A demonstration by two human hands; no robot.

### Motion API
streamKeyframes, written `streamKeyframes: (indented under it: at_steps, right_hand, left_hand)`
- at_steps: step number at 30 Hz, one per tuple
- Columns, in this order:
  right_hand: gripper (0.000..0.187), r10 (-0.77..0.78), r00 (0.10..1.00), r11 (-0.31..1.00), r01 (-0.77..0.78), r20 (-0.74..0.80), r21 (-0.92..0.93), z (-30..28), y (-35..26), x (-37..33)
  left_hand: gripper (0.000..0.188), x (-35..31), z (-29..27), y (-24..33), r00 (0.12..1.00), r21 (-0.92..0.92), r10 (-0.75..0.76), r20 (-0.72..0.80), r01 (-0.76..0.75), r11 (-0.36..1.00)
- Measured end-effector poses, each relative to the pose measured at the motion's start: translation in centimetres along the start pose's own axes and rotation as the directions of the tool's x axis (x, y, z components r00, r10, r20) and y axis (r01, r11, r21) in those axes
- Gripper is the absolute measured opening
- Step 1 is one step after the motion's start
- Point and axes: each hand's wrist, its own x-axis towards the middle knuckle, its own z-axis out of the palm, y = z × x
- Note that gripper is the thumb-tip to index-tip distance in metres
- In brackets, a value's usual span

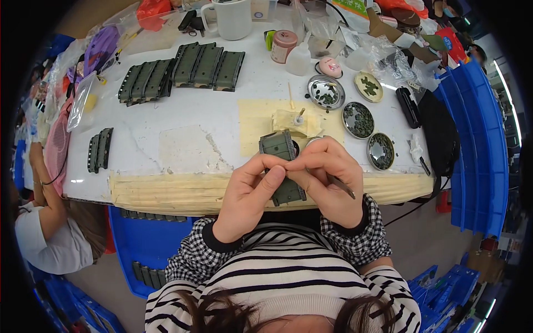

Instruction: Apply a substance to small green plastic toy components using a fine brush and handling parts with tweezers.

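A dark green moulded model part [276,144] with ribbed side edges stands in front of me, its lower end [288,192] by the front edge of the table. My left hand [249,193] is closed at its left side, thumb and index finger pressed together over its middle. My right hand [332,176] is closed too, its fingertips meeting the left ones there. Thin dark tweezers [341,186] stick out from the right hand's fingers. Any tiny piece between the fingertips is hidden. Behind the part sits a yellowish taped block [297,123] with a small nozzle.
Several similar green parts [145,81] stand at the back left; a smaller group [100,150] lies left. To the right are round dishes of small green pieces [358,119], a white squeeze bottle [298,60] and a black case [409,107]. Blue trays [152,238] flank me; another person [55,233] sits left.
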Motion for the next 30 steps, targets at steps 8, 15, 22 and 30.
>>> streamKeyframes:
  at_steps: [8,15,22,30]
  right_hand:
    - [0.024,-0.013,0.999,0.992,0.017,0.031,-0.124,-0.7,-1.0,0.2]
    - [0.030,-0.316,0.937,0.883,0.348,0.149,-0.314,-0.3,-0.6,1.0]
    - [0.036,-0.502,0.751,0.577,0.661,0.430,-0.480,-1.4,-0.2,1.5]
    - [0.025,-0.328,0.942,0.818,0.321,0.071,-0.478,-1.4,-0.8,1.8]
  left_hand:
    - [0.019,0.0,0.4,0.6,0.990,0.004,0.136,-0.043,-0.136,0.991]
    - [0.022,0.1,-0.6,0.7,0.982,0.188,0.186,0.038,-0.190,0.964]
    - [0.021,-0.1,-1.1,1.1,0.991,0.340,0.129,0.040,-0.135,0.931]
    - [0.059,-0.7,0.8,1.2,0.990,0.198,0.144,0.011,-0.143,0.970]
